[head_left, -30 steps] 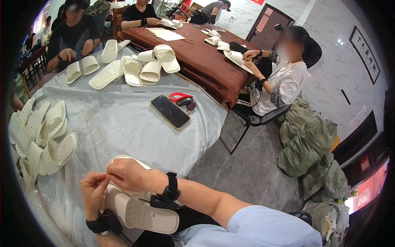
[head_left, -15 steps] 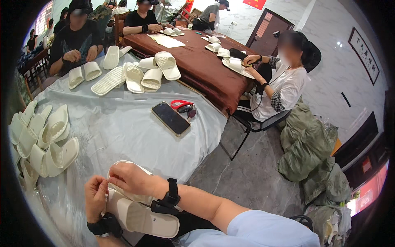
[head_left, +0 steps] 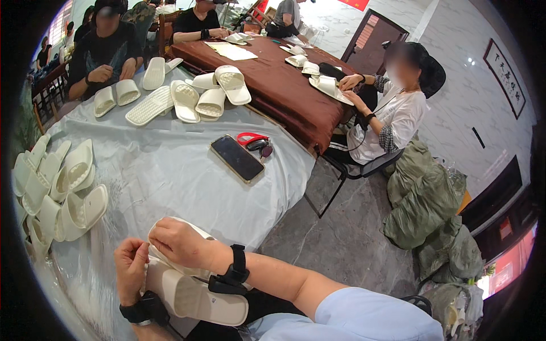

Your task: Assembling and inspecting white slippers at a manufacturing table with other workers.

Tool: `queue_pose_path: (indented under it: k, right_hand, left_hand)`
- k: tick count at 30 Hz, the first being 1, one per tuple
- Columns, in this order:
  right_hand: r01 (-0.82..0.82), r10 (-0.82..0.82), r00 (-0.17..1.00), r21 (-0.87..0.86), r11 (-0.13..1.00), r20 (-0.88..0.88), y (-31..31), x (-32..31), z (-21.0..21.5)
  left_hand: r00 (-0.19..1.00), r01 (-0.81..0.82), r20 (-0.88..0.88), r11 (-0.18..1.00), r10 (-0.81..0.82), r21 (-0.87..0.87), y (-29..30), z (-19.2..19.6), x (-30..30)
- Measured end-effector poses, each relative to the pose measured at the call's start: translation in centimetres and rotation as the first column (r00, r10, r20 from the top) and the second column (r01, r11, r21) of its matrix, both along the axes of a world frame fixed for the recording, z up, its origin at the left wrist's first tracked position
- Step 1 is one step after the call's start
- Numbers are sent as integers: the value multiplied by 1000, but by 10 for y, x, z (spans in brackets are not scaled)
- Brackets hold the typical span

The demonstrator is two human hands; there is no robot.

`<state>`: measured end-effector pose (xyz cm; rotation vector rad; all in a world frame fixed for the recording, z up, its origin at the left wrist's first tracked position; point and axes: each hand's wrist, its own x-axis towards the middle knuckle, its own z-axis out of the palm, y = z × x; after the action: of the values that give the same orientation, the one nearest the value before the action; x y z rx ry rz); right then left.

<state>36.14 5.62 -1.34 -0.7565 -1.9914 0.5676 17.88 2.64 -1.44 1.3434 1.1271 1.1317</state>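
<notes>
Two cream slide slippers lie at the table's near edge, against my lap. The nearer slipper (head_left: 196, 298) shows its broad strap and smooth footbed. Most of the other slipper (head_left: 190, 273) is covered by my right forearm. My left hand (head_left: 131, 267) is closed in a pinch by the nearer slipper's toe end. Right beside it, my right hand (head_left: 185, 241) is bent over the farther slipper, fingers pinched together. The fingertips of both hands nearly meet. Anything between them is too small or hidden to make out. Both wrists wear black straps.
Loose slippers (head_left: 62, 187) pile at the left. More slippers (head_left: 187, 99) lie across the back of the plastic-covered table (head_left: 170, 165), before a phone (head_left: 238, 158) and keys with a red strap (head_left: 253, 139). Co-workers sit around a brown table (head_left: 267, 85). Green sacks (head_left: 421, 193) stand at right.
My hands stay pinched at the slippers, my right fingers shifting only slightly. The co-worker at right has moved a hand along a slipper. A person at the far end leans differently.
</notes>
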Motion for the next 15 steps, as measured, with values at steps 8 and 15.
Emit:
queue_pose_path:
  k: [8,15]
  right_hand:
    - [15,-19,998,65,998,55,0,0,1]
    - [-6,-2,993,69,998,120,-1,-4,14]
  left_hand:
    - [985,-39,-162,988,63,150,3,-1,3]
    - [999,-28,-32,998,30,52,-4,8,0]
